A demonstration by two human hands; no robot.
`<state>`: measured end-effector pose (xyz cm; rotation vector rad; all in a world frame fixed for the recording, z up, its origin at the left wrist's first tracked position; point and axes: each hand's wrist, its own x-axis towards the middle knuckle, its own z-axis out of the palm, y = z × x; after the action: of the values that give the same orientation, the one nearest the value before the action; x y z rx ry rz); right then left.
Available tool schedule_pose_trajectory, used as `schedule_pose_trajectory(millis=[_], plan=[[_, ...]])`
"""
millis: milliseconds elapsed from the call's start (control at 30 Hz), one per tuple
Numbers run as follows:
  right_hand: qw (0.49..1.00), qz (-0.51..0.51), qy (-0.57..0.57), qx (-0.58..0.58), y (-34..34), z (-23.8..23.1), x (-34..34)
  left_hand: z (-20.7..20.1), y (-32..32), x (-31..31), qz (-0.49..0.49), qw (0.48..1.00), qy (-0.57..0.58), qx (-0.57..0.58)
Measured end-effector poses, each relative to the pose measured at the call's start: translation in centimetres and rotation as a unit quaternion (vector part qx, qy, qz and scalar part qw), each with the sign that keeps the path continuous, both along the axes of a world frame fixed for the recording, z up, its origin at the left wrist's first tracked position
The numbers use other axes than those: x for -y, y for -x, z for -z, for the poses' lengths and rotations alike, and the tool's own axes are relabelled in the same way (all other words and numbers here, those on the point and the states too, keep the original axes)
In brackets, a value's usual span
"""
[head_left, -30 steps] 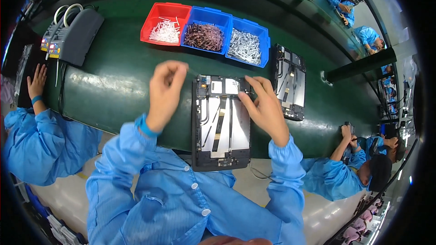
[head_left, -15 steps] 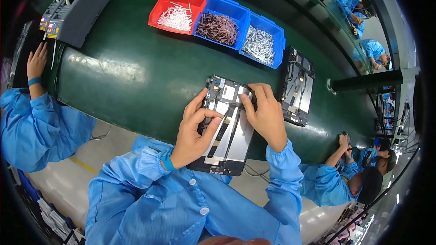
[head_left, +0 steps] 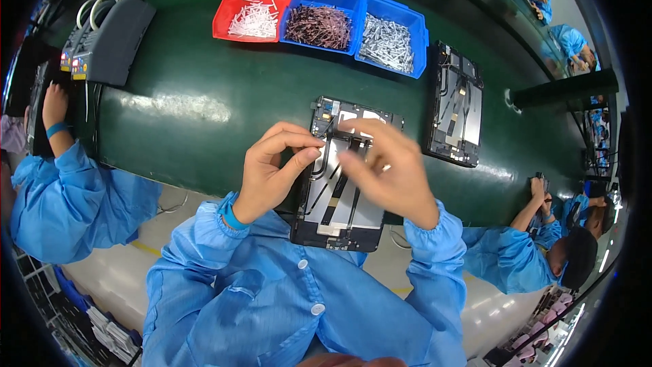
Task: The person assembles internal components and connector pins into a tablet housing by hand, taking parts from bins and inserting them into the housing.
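Observation:
An opened tablet [head_left: 365,212] with its inner boards, dark ribbon cables and silver panel exposed lies at the near edge of the bench. Over its left side is my left hand [head_left: 270,171], thumb and forefinger pinched close together above the cables. Whatever may be between those fingertips is too small to make out. My right hand [head_left: 396,175] hovers across the tablet's upper right part, its fingers bent and smeared by motion. It covers some of the boards and cables there.
Beyond the tablet stand a red bin [head_left: 224,19] of white strips and blue bins [head_left: 292,1] holding brownish and silvery pieces. Another opened tablet [head_left: 468,112] lies at right. A dark grey powered unit [head_left: 122,34] sits far left. Co-workers in blue [head_left: 75,204] work on both sides.
My left hand has lifted from the tablet's left edge and pinches above the cables. My right hand has left the upper right edge and swung inward. The view has shifted slightly.

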<state>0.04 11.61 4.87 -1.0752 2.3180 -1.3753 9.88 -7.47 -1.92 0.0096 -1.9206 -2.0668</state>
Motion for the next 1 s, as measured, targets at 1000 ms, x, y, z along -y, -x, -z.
schedule_pose_trajectory(millis=[1000], plan=[[0.981, 0.016, 0.164, -0.106, -1.5, 3.7, 2.4, -1.5, 0.5, 1.6, -0.074, 0.919, 0.357, -0.153]])
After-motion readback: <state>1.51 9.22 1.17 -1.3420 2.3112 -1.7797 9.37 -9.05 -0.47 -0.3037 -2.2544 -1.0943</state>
